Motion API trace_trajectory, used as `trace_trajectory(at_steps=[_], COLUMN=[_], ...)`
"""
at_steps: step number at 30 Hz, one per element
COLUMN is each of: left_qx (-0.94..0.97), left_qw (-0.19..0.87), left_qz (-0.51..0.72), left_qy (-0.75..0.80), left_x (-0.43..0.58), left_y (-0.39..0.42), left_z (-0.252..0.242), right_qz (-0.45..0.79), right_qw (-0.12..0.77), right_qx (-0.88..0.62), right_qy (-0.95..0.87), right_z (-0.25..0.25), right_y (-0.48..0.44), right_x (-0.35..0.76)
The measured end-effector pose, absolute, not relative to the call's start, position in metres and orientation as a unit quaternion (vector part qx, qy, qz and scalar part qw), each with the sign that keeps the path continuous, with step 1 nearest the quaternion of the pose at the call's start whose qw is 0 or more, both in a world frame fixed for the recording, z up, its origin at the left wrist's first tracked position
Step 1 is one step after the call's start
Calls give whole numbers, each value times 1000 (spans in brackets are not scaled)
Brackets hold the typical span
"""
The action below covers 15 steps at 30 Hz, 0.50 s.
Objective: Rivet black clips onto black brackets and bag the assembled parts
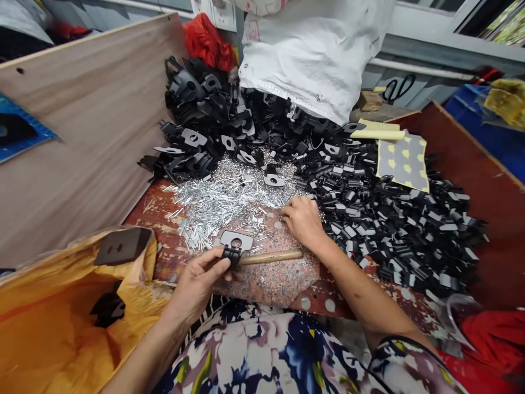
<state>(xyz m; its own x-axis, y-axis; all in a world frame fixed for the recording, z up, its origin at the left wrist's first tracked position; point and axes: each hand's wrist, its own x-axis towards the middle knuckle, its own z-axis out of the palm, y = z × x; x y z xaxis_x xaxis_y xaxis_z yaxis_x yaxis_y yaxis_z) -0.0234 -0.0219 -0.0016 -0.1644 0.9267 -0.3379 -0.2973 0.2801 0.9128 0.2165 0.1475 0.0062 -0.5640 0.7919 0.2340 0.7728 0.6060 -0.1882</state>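
My left hand (pixel 205 273) pinches a black plastic clip (pixel 232 255) between thumb and fingers. The clip carries a flat grey plate with a round hole. Just behind it, a tool's wooden handle (pixel 274 256) lies across the speckled stone slab (pixel 293 282); the tool's other end is hidden by the clip and my hand. My right hand (pixel 302 221) rests at the edge of the small metal parts, its fingers curled and drawn together. Whatever its fingertips hold, if anything, is too small to make out. A heap of thin silver pins (pixel 209 205) spreads beyond my left hand.
Small black clips (pixel 394 230) are heaped on the right, larger black parts (pixel 192 98) at the back left. A white sack (pixel 303 60) hangs over the back. Wooden boards (pixel 90 104) wall the left side. A yellow bag (pixel 61 339) lies open at lower left.
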Motion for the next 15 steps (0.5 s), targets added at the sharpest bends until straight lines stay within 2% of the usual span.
trace_trajectory(at_steps=[2,5,7,10,13,15], left_qx=[285,309,346,437,548,622], left_qw=[574,559,545,496,375,293], left_qz=[527,514,494,463,444,415], left_qy=[558,573,582,591,601,596], left_x=[-27,-32,-36,-41,-42,-38], left_y=[-23,-24,-24,-20,-17,-15], left_z=[-2,-4,-4,-3,1,7], right_qz=[34,94,159,290,451,563], right_qw=[156,257,314,340,319,230], right_qx=[-418,-401,-406,-424,-410,-371], right_qy=[-894,-874,-844,-787,-726,-702], right_z=[-1,-9,-10,-8,3,12], right_y=[156,154,153,156,154,141], right_x=[219,218,219,222,223,217])
